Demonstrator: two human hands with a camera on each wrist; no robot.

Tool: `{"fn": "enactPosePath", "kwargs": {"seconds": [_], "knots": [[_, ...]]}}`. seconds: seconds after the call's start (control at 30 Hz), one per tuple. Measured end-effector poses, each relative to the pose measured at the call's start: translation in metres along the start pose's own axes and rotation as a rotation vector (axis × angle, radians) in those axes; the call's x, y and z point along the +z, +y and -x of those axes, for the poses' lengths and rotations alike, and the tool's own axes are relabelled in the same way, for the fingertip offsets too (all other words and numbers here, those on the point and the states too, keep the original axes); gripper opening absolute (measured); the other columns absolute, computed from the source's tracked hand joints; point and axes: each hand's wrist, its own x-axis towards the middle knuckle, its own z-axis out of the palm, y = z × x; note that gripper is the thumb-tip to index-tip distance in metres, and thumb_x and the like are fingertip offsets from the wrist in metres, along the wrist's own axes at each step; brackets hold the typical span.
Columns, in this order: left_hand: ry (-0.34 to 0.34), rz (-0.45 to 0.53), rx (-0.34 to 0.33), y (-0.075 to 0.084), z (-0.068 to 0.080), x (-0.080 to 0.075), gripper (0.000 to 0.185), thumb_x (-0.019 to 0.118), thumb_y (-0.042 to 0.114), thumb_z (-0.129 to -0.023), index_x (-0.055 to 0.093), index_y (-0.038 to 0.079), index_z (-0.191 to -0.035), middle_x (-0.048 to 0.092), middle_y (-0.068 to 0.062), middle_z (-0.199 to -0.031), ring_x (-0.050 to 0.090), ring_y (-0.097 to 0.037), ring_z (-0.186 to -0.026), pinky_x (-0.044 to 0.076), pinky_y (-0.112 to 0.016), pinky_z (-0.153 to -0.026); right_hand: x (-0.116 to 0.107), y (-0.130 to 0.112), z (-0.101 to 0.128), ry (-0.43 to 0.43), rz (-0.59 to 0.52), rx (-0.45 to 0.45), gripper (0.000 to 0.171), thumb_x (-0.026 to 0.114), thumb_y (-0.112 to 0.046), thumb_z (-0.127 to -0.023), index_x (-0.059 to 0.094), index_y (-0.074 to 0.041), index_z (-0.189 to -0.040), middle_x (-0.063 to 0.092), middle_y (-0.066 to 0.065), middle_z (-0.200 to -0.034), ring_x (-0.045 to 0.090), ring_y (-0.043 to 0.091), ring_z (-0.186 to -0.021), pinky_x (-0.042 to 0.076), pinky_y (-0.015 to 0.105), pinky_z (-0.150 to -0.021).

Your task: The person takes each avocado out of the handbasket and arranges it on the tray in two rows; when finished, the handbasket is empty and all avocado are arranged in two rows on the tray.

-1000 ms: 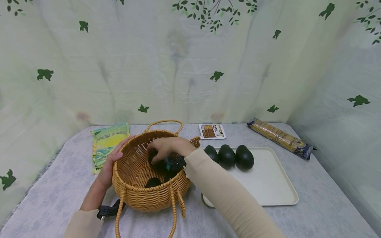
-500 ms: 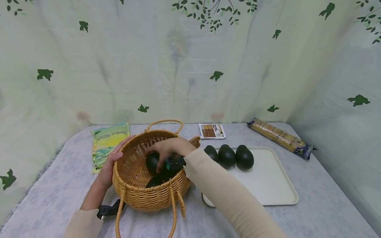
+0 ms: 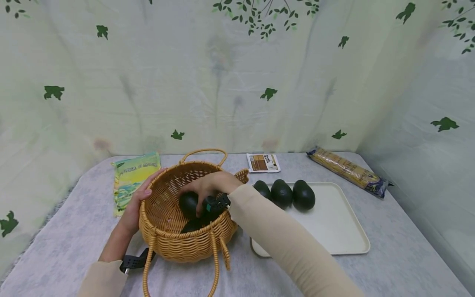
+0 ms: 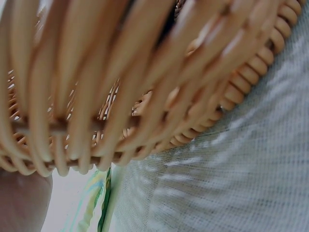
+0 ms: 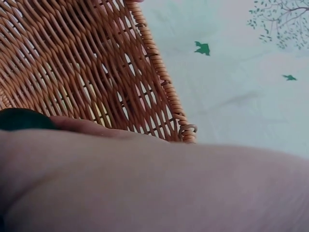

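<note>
A wicker basket point(image 3: 185, 246) stands on the grey table. My right hand point(image 3: 208, 186) reaches into it, fingers curled round a dark green avocado point(image 3: 187, 203). Another avocado point(image 3: 191, 226) lies lower in the basket, partly hidden by the front wall. My left hand point(image 3: 136, 205) holds the basket's left rim, thumb inside it. The right wrist view is filled by my hand, with a sliver of avocado point(image 5: 19, 120) and the basket's inner wall point(image 5: 87, 63). In the left wrist view the basket's outer weave point(image 4: 145, 96) is very close.
A cream tray point(image 3: 334, 231) to the right of the basket carries three avocados point(image 3: 281, 193) along its far edge. A green packet point(image 3: 131, 177) lies at the back left, a small brown sachet point(image 3: 263, 162) behind the basket, a long pasta packet point(image 3: 346, 171) at the back right.
My right hand has closed round an avocado in the basket and drawn it up a little, so it now shows under the fingers. The left hand has stayed on the rim.
</note>
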Motion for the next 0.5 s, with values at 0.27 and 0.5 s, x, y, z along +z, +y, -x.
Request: {"fn": "enactPosePath", "kwargs": {"seconds": [0.27,0.5], "knots": [[-0.002,-0.004,-0.001,-0.0006,0.0012,-0.001,0.06,0.023,0.028,-0.106,0.023,0.019,-0.165,0.037,0.006,-0.156,0.039,-0.012,-0.142,0.043,-0.023,-0.105,0.0014,0.0007,0.0001,0.033,-0.106,-0.055,0.085,0.079,-0.019,-0.09,0.034,-0.022,-0.162,0.034,0.003,-0.163,0.04,0.015,-0.14,0.046,0.026,-0.099],[0.0,-0.012,-0.012,0.0019,0.001,-0.0003,0.062,0.023,0.029,-0.105,0.021,0.016,-0.166,0.036,0.008,-0.157,0.038,-0.012,-0.142,0.042,-0.024,-0.105,-0.0004,-0.0012,0.0038,0.094,-0.084,-0.108,0.081,0.079,-0.021,-0.09,0.037,-0.021,-0.16,0.04,0.003,-0.16,0.044,0.013,-0.135,0.043,0.025,-0.101]]}}
